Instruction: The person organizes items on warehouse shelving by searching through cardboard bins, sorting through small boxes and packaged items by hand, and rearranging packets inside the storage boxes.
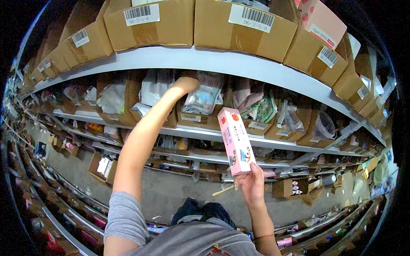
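- The person's right grip is closing around the lower end of a long pink carton, the thumb lying along its near side edge
- The pink carton is tilting, its upper end leaning left and overlapping the view of the middle shelf's bins
- A thin yellowish strip is showing just beside the right grip; whether it is being held, I cannot tell
- The left grip is reaching into the middle shelf beneath the white shelf beam, its fingertips hidden, so I cannot tell whether they are spread or pinching anything
- Clear plastic packets are lying just beside the left grip, filling a cardboard bin with a barcode label on its front
- To the right of that bin, a green-and-white packet is poking out of the neighbouring one
- Above, cardboard boxes marked D6-2-5-8 and D6-2-5-9 are standing side by side
- Below, an open carton is sitting on the grey floor, left of the person's dark-clothed legs
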`<state>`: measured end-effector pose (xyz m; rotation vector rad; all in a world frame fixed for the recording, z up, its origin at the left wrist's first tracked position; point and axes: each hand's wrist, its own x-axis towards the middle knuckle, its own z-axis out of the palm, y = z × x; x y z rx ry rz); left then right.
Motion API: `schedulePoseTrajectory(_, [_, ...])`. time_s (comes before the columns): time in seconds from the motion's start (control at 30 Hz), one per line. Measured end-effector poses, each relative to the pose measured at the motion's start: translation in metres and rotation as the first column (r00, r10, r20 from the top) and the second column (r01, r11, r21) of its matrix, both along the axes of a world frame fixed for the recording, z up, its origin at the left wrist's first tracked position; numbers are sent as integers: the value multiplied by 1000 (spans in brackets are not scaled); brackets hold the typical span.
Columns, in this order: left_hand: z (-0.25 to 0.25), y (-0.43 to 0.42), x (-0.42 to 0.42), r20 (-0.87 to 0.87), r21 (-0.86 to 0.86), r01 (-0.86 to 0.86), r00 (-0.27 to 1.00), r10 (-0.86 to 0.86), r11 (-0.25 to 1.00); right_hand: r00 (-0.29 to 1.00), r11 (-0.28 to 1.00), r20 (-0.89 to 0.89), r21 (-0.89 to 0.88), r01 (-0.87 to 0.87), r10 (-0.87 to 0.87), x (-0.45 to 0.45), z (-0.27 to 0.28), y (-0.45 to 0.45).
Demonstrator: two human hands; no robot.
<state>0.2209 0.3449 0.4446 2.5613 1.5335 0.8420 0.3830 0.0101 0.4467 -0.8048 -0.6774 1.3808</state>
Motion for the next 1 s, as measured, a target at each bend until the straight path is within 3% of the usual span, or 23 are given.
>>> schedulePoseTrajectory(0.2, [36,-77,12,-355,-89,-191,923,148,978,1000,1000,-21,-5,10,-10,1,0,-2])
schedulePoseTrajectory(0.27, [33,-87,31,-361,49,-331,874,326,942,1000,1000,-27,4,2,-2,2,-1,-3])
schedulePoseTrajectory(0.3, [32,-93,34,-444,130,-186,867,225,974,1000,1000,-26,14,-4,4,3,-3,-4])
schedulePoseTrajectory(0.33, [30,-97,34,-444,130,-185,868,224,974,1000,1000,-24,22,-12,12,4,-4,-5])
schedulePoseTrajectory(0.43, [23,-101,29,-577,77,330,784,-228,941,1000,1000,-23,20,4,-4,5,-3,-6])
schedulePoseTrajectory(0.57, [26,-96,21,-517,38,468,766,-383,883,1000,1000,-20,7,12,-12,4,-2,-9])
schedulePoseTrajectory(0.63, [31,-84,18,-491,-257,185,820,-294,948,1000,1000,-25,-13,-8,8,5,-2,-9])
schedulePoseTrajectory(0.67, [43,-81,11,-324,-374,248,868,-376,894,1000,1000,-26,-14,-8,8,5,-3,-9])
schedulePoseTrajectory(0.73, [49,-69,6,-167,-364,337,893,-417,868,1000,1000,-20,-10,-22,22,5,-3,-10])
schedulePoseTrajectory(0.77, [56,-78,5,33,-325,341,936,-350,882,999,1000,-19,-11,-26,25,5,-3,-10])
schedulePoseTrajectory(0.8, [66,-84,9,20,-312,233,971,-238,921,999,999,-24,-10,-30,30,4,-3,-9])
schedulePoseTrajectory(0.87, [86,-91,19,-172,-368,101,970,-174,924,999,999,-32,-9,-39,38,3,-4,-9])
schedulePoseTrajectory(0.97, [73,-80,35,-240,-339,207,924,-297,918,999,999,-39,9,-38,38,3,-7,-9])
schedulePoseTrajectory(1.0, [82,-87,42,-281,-425,171,909,-309,889,998,999,-50,7,-36,37,3,-8,-10])
